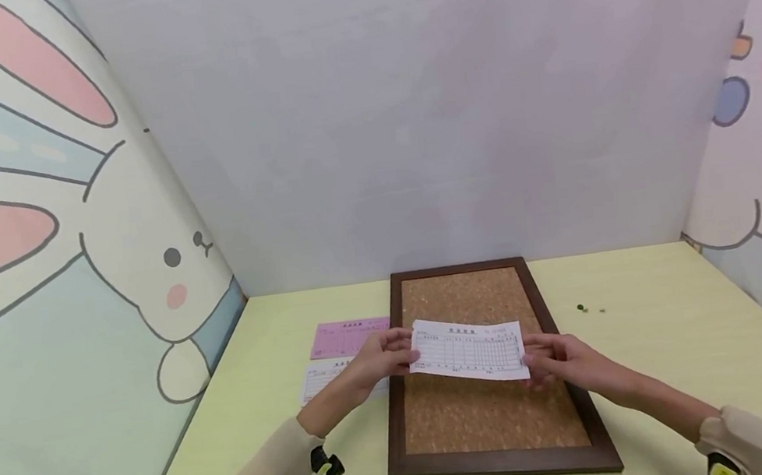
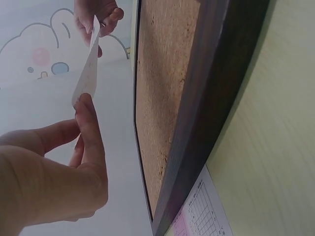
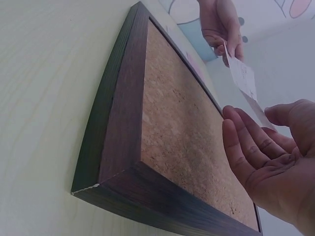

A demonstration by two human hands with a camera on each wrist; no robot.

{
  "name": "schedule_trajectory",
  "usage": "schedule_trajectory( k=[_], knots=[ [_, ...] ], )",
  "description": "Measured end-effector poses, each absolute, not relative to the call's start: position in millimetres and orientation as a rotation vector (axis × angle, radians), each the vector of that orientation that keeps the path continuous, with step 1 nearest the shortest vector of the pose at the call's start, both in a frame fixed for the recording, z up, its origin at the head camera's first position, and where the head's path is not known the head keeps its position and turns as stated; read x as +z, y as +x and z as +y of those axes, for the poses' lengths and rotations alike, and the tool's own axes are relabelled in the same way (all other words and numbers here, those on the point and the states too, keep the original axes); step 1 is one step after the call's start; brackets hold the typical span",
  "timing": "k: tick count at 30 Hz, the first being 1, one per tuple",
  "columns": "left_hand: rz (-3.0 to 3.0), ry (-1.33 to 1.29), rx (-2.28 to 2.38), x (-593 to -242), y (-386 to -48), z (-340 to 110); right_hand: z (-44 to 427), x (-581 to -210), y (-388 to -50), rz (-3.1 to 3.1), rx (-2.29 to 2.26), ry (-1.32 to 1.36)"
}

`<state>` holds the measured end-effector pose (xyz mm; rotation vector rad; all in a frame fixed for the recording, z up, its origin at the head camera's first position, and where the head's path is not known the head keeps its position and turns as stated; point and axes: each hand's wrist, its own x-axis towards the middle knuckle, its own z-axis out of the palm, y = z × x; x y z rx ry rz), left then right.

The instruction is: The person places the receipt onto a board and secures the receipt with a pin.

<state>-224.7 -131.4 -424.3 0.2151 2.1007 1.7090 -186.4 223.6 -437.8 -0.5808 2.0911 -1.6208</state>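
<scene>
Beige fabric sleeve [image 1: 259,471] at the fore, a white printed form [image 1: 316,383] and a pink printed form [image 1: 346,338] lie flat; a person's left hand [image 1: 377,362] pinches one end of a white rectangular paper slip [image 1: 467,349] above a brown-framed cork board [image 1: 494,420]. The right hand [image 1: 571,361] pinches the other end, spare fingers loosely bent, near small green objects [image 1: 581,308].

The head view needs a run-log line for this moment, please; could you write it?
left hand: pinches white printed form, left end | right hand: pinches right end | form: above brown-framed corkboard
</scene>
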Motion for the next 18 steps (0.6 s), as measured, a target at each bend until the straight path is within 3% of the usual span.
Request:
schedule_trajectory(
  k=[18],
  knots=[
    [2.017,0.250,1.700,-428.4,-217.0,-129.5,231.6,-445.7,-187.2,2.031,-1.734,-0.496]
  ],
)
